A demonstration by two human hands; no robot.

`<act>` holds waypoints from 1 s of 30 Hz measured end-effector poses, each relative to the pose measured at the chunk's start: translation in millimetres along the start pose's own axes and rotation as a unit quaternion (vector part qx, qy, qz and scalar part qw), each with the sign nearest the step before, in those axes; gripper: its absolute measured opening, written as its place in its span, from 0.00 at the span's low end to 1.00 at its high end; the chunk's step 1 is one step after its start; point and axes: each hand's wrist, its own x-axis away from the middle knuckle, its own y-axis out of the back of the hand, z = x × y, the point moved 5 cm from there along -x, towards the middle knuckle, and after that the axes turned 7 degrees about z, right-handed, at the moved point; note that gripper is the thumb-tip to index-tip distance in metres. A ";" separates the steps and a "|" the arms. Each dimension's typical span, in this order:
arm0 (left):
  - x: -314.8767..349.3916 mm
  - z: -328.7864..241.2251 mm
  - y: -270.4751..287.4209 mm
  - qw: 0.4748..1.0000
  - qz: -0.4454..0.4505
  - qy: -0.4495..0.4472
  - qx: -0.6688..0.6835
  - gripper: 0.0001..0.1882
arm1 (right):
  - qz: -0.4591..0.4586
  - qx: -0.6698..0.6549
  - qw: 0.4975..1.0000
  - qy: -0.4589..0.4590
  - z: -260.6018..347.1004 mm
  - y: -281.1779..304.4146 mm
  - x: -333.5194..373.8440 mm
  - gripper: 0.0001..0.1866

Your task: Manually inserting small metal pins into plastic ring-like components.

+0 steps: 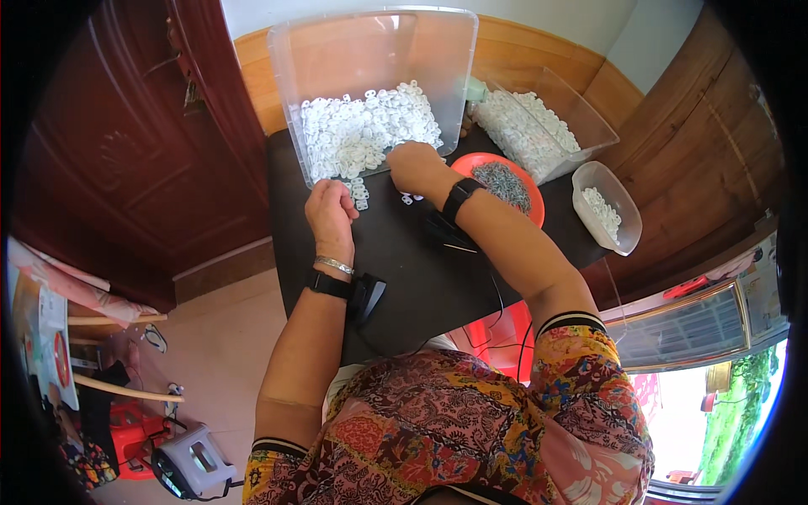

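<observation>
The right hand [412,166] rests at the near lip of the large clear bin [370,50], fingers curled down onto the heap of small white plastic rings [366,130]; whether it grips any cannot be told. The bin is tilted toward the person, so the rings slide to its near edge within easy reach. The left hand [330,210] is loosely closed over the black tabletop [404,278], just near a few loose white rings [360,192] spilled beside the bin; what it holds, if anything, is hidden. Right of the right hand sits an orange dish [471,162] of grey metal parts, placed close for picking. Farther right stand a second clear bin [589,114] of white pieces and a small clear tub [623,210] part filled with them. Both wrists carry black bands.
</observation>
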 end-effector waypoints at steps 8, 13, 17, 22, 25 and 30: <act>9.0 7.9 -15.2 0.990 0.106 0.071 -0.064 0.15 | -0.084 -0.275 0.956 0.053 -7.2 21.3 33.3 0.08; 23.1 11.1 -32.5 0.965 0.210 0.155 -0.021 0.17 | -0.183 -0.352 0.896 0.197 14.5 41.2 86.1 0.03; 29.2 12.7 -44.0 0.944 0.278 0.171 0.053 0.13 | -0.238 -0.356 0.881 0.199 5.3 35.8 96.8 0.04; 33.3 12.5 -48.7 0.940 0.281 0.175 0.082 0.09 | -0.209 -0.480 0.827 0.204 1.9 31.0 97.7 0.06; 33.7 16.4 -48.5 0.933 0.273 0.200 0.122 0.09 | -0.224 -0.489 0.815 0.216 1.5 26.0 96.2 0.06; 35.8 18.4 -50.1 0.919 0.266 0.236 0.170 0.08 | -0.208 -0.497 0.818 0.205 1.2 21.5 97.8 0.08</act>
